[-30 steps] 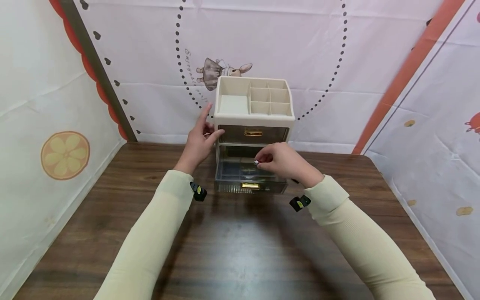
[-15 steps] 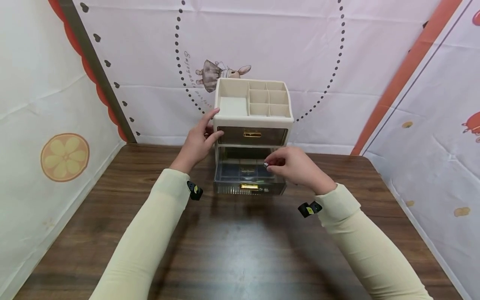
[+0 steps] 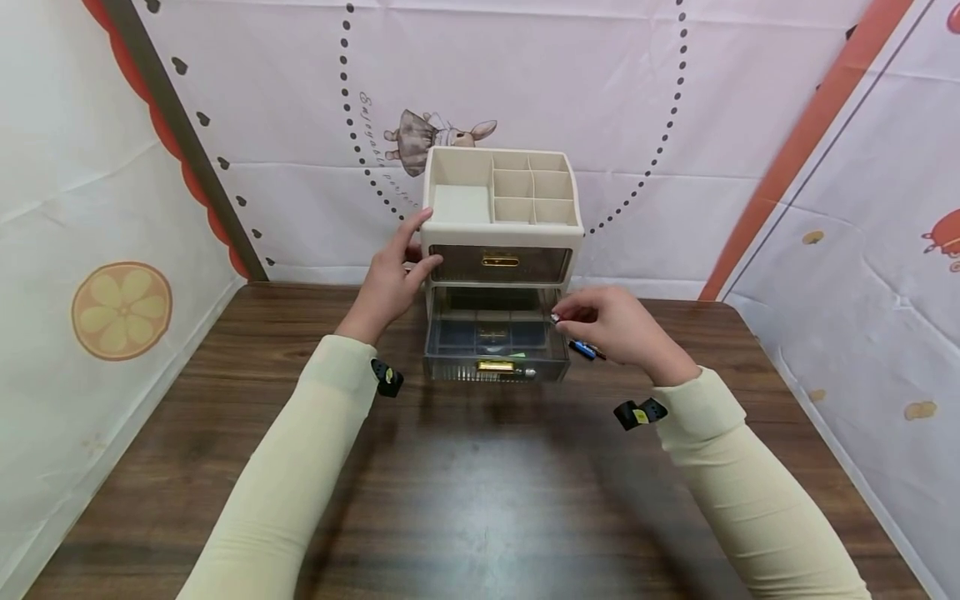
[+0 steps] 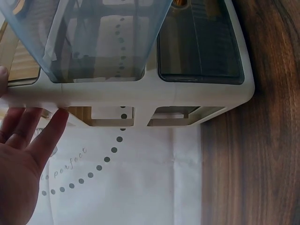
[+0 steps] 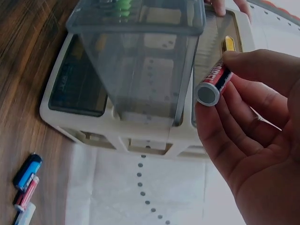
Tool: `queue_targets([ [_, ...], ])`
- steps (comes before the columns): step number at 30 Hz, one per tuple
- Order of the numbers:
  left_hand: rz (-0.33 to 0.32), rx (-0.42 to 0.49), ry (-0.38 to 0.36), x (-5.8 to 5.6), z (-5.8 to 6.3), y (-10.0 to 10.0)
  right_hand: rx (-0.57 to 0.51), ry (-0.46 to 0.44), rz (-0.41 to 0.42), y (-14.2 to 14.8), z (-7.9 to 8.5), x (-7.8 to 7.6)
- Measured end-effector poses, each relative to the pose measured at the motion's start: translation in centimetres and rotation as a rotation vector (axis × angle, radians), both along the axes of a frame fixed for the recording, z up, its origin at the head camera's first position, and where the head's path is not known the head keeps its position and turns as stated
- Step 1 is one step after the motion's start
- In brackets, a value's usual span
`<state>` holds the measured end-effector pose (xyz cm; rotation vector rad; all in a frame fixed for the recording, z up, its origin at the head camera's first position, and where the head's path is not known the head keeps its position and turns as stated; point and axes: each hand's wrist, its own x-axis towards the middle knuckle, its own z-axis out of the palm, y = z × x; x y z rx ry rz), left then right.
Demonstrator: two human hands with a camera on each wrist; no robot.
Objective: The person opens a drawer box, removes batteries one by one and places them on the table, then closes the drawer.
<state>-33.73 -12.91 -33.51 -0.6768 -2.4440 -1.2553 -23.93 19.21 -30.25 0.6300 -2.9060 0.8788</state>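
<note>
A cream desktop drawer organizer [image 3: 504, 228] stands on the table with a see-through drawer [image 3: 450, 368] pulled out below a shut upper drawer [image 3: 461, 262]. My left hand [image 3: 386, 287] rests on the organizer's left side, index finger along the side and thumb at the front edge. In the left wrist view its fairly straight fingertips touch the cream frame [image 4: 154, 93]. My right hand [image 3: 618, 329] pinches a red and black battery [image 5: 214, 84] between thumb and fingers, above the open drawer's right edge. Inside that drawer, small green items [image 5: 123, 7] show dimly.
Several small batteries, among them a blue one [image 5: 28, 171] and a pink one [image 5: 27, 193], lie on the wooden table [image 3: 480, 500] to the organizer's right. A printed white cloth [image 3: 600, 100] hangs behind. The organizer's top has divided compartments [image 3: 532, 198].
My right hand has moved right with the battery, from over the drawer's middle to its right edge, uncovering the batteries on the table. My left index finger has come down onto the organizer.
</note>
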Motion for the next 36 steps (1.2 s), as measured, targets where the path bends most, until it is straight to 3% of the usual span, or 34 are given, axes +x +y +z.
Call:
queue_targets([
  [12, -0.013, -0.007, 0.008, 0.0, -0.2, -0.1, -0.032, -0.045, -0.025, 1.7, -1.1, 0.3],
  [21, -0.039, 0.000, 0.013, -0.1, -0.3, -0.2, -0.001, 0.006, -0.073, 2.8, -2.0, 0.1],
  [36, -0.037, 0.007, 0.030, -0.5, -0.6, -0.1, 0.040, -0.077, -0.162, 4.8, -5.4, -1.1],
])
